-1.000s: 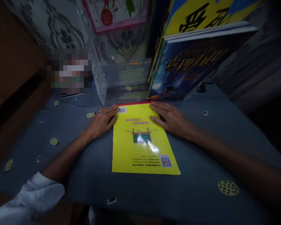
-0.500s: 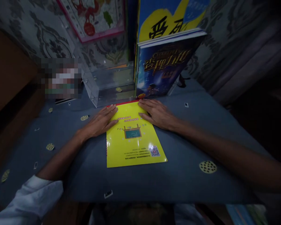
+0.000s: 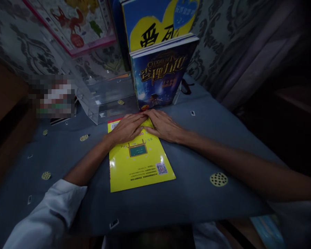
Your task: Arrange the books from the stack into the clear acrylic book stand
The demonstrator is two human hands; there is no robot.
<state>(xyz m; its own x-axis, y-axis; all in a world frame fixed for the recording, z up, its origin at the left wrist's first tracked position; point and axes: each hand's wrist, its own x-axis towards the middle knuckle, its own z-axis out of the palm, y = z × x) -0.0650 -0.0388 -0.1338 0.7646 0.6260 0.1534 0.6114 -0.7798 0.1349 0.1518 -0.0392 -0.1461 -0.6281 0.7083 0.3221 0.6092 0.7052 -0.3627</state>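
A yellow booklet with a red edge lies flat on the dark grey tablecloth, its printed chalkboard picture and QR code in view. My left hand rests flat across the booklet's far part, fingers stretched out. Touching it at the fingertips, my right hand lies on the booklet's far right corner, fingers also extended. Neither hand grips anything. Just beyond them a dark blue book stands upright in front of a blue and yellow book.
A clear acrylic stand is left of the upright books, with a pink-edged picture book above it. Blurred items lie at the far left. A dark strap-like object sits behind the books. The tablecloth has pineapple-like prints.
My left hand has slid right across the booklet until its fingertips meet my right hand. The view has shifted, so the books and stand appear further left.
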